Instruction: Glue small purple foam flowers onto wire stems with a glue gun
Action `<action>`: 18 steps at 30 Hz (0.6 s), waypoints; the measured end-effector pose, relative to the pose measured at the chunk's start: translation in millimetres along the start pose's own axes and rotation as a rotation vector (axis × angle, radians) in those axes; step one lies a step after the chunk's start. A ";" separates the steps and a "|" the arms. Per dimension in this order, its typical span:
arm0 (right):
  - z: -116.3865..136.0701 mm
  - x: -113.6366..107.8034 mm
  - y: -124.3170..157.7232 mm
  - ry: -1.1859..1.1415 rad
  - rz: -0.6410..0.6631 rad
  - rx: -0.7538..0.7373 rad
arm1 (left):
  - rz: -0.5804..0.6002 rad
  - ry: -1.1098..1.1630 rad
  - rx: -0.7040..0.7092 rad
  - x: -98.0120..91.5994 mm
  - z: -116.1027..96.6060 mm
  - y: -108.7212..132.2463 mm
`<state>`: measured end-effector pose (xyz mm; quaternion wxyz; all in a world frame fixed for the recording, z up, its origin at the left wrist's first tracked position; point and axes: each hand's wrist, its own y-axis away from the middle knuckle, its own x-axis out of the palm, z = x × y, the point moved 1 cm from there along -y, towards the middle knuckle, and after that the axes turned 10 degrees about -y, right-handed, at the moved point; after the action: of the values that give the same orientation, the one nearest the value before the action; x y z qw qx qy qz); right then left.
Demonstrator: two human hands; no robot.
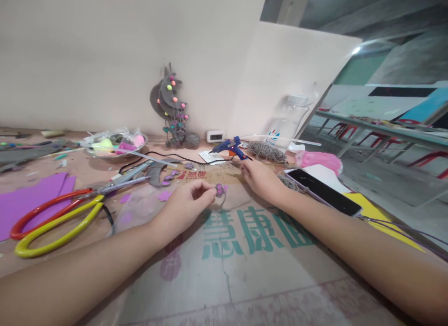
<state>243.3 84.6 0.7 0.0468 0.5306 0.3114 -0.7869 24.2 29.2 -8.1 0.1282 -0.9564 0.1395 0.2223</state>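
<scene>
My left hand (191, 205) pinches a small grey piece with purple bits (220, 190) between thumb and fingertips, above the printed cardboard (245, 270). A thin grey strand or loop hangs from that piece. Farther forward and to the right, my right hand (261, 179) has its fingers curled at the handle end of a blue glue gun (231, 145). The gun's nozzle points left over a small white sheet (209, 157). How firmly the fingers hold the handle cannot be made out.
Red-and-yellow-handled scissors (94, 195) and purple sheets (38, 197) lie left. A dish (121, 153), grey moon decoration (171, 102), small clock (215, 136) and clear bottle (289, 123) stand behind. A phone (324, 191), grey cord (266, 152) and yellow sheet (381, 218) are right.
</scene>
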 end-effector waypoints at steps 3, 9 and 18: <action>14.2 -17.2 3.3 -0.152 -0.149 0.102 | -0.022 0.004 -0.024 -0.5 1.5 -0.6; 56.7 -23.7 32.4 -0.131 -0.021 -0.133 | -0.075 -0.035 -0.065 -1.2 1.4 0.6; 56.3 -23.0 38.2 0.337 -0.058 -0.438 | -0.078 -0.100 -0.083 -0.6 -0.4 2.9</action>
<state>223.3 17.7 17.4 0.0856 0.6222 0.4926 -0.6024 22.9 26.5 -8.0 0.1038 -0.9532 0.0864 0.2704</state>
